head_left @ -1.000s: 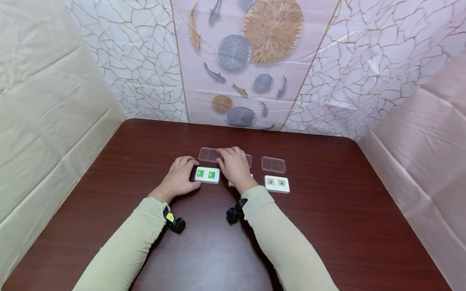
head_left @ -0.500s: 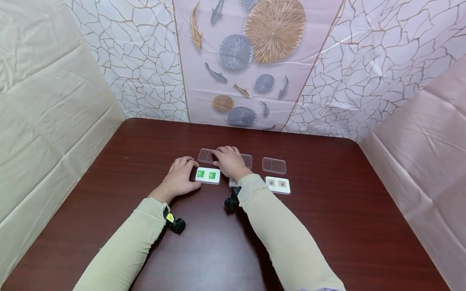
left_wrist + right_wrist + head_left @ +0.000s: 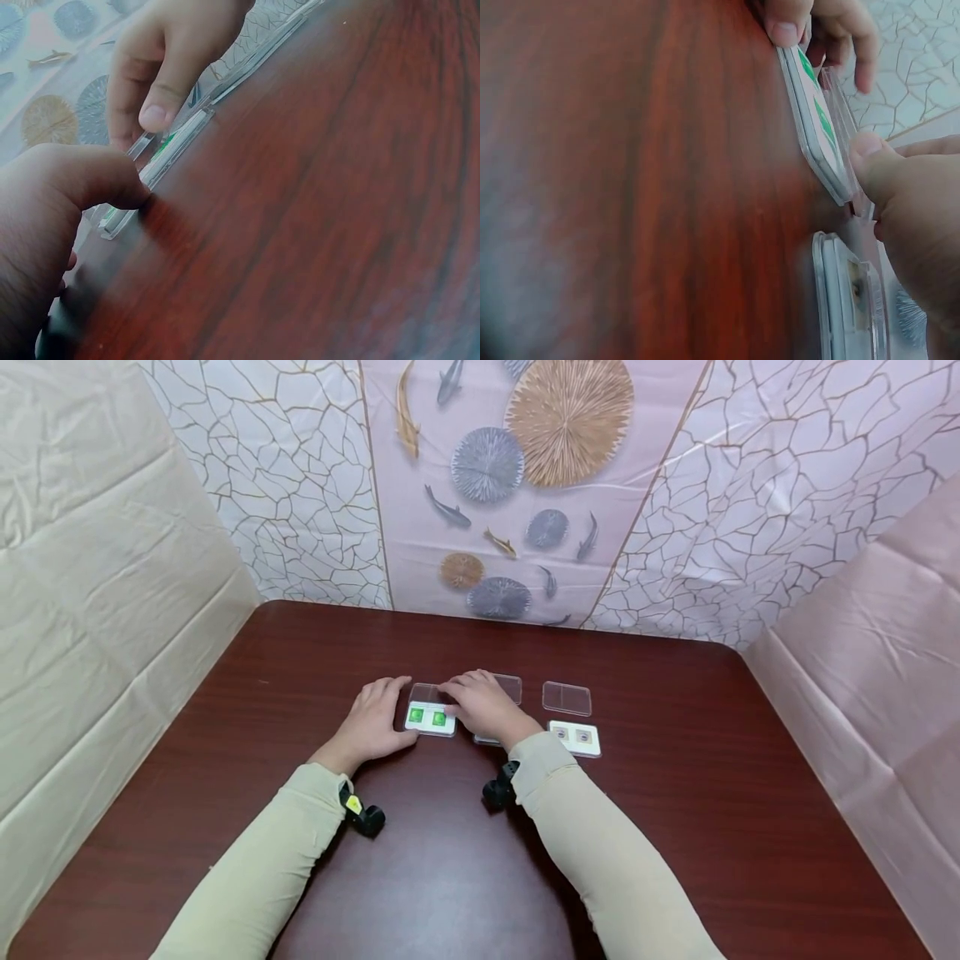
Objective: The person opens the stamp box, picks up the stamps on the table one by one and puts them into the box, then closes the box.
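Observation:
My left hand (image 3: 367,724) holds the left end of a flat clear plastic case (image 3: 428,719) with a white insert and two green squares. In the left wrist view its thumb is at the case's near edge. My right hand (image 3: 483,703) pinches a clear plastic lid (image 3: 424,692) between thumb and fingers. The lid stands at the far side of the green case, its edge over the insert in the left wrist view. Beneath my right hand, a second white case (image 3: 486,741) is mostly hidden.
A third case (image 3: 574,738) with two tan squares lies to the right, a clear lid (image 3: 567,698) behind it. Another clear lid (image 3: 511,687) lies behind the middle case. All lie on a dark red-brown table (image 3: 675,793), before a patterned backdrop (image 3: 300,510).
My right hand has taken hold of the left clear lid and brought it nearer to the green case. My left hand stays at that case, its fingers a little straighter.

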Motion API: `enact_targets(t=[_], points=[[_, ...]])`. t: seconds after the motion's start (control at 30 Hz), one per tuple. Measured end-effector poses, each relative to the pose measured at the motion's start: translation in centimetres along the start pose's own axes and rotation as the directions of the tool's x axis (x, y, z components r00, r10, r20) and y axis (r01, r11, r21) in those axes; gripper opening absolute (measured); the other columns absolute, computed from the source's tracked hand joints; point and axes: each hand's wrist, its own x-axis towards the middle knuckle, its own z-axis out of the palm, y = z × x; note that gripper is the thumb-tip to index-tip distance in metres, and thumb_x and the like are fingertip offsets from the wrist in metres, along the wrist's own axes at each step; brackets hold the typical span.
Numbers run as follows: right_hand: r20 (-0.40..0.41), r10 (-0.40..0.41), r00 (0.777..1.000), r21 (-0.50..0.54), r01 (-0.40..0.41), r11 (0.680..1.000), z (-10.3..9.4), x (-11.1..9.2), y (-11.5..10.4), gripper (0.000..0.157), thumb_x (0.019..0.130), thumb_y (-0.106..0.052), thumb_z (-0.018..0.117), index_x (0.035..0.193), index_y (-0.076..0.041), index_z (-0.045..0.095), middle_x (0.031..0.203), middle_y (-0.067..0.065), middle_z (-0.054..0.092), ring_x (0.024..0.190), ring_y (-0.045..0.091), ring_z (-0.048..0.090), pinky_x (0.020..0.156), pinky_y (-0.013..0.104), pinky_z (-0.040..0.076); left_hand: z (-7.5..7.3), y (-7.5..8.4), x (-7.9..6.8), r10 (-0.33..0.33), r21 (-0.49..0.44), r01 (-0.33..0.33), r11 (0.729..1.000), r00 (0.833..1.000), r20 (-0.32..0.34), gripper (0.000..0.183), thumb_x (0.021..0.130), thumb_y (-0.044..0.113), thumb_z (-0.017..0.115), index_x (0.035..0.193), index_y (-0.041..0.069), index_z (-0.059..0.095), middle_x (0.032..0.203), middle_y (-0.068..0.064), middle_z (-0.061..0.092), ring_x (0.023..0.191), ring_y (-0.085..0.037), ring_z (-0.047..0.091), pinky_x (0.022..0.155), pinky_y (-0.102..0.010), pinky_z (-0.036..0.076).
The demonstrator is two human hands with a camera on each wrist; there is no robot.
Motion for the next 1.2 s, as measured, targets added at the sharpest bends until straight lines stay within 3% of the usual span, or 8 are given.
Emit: enact_targets(t=[0.27, 0.63, 0.97, 1.2], points=[[-0.057, -0.075, 0.996, 0.011, 0.076, 0.997, 0.2, -1.4, -0.3, 0.044, 0.101, -0.03, 0.061, 0.142, -0.013, 0.058, 0.137, 0.009, 0.061, 0.134, 0.026, 0.05, 0.119, 0.049, 0.024, -0.1, 0.1, -0.1, 0.004, 0.035, -0.005, 0.999, 1.0, 0.025, 0.082, 0.081, 0.038, 0.07, 0.152, 0.011, 0.041, 0.147, -0.018, 0.037, 0.136, -0.04, 0.031, 0.114, -0.057, 0.023], [-0.051, -0.105, 0.993, 0.044, 0.107, 0.993, -0.1, -2.3, -1.0, 0.046, 0.1, -0.032, 0.063, 0.14, -0.011, 0.058, 0.137, 0.009, 0.061, 0.133, 0.027, 0.05, 0.12, 0.048, 0.024, -0.3, 0.3, -0.4, 0.053, 0.037, -0.053, 0.998, 0.999, 0.004, 0.061, 0.082, 0.034, 0.071, 0.136, 0.011, 0.056, 0.141, -0.018, 0.043, 0.132, -0.039, 0.035, 0.113, -0.056, 0.024], [-0.054, -0.102, 0.993, 0.008, 0.102, 0.995, 0.2, -2.1, -1.1, 0.044, 0.098, -0.036, 0.065, 0.135, -0.012, 0.063, 0.135, 0.006, 0.062, 0.131, 0.025, 0.051, 0.119, 0.048, 0.025, -0.2, 0.0, -0.3, 0.076, 0.035, -0.076, 0.996, 0.997, 0.007, 0.057, 0.082, 0.036, 0.071, 0.133, 0.013, 0.058, 0.141, -0.017, 0.044, 0.131, -0.04, 0.035, 0.112, -0.057, 0.025], [-0.059, -0.069, 0.996, -0.013, 0.068, 0.998, 0.1, -2.2, -1.5, 0.045, 0.094, -0.039, 0.07, 0.131, -0.014, 0.066, 0.132, 0.004, 0.064, 0.13, 0.024, 0.052, 0.118, 0.05, 0.027, -0.5, -0.3, -0.3, 0.099, 0.043, -0.1, 0.994, 0.995, 0.029, 0.05, 0.091, 0.038, 0.068, 0.133, 0.013, 0.059, 0.142, -0.018, 0.043, 0.133, -0.042, 0.034, 0.112, -0.059, 0.025]])
